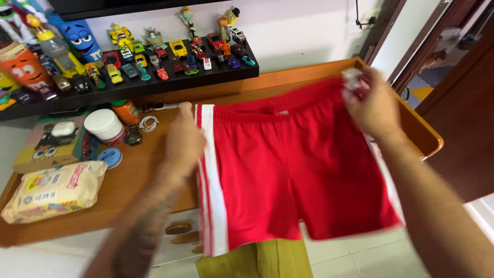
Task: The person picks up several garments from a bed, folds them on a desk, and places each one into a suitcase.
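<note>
A pair of red shorts (288,164) with white side stripes hangs spread out in front of me over the wooden desk (131,180). My left hand (182,141) grips the waistband at its left corner. My right hand (373,105) pinches the waistband at its right corner, held a little higher. The legs of the shorts hang past the desk's front edge. Below them an olive-green cloth (257,260) shows.
A black shelf (154,82) at the back carries several toy cars and figures. On the desk's left lie a pack of wipes (54,190), a yellow box (49,146), a white tub (103,125), an orange bottle (126,110), a wristwatch (134,136). A dark wooden door (463,113) stands at right.
</note>
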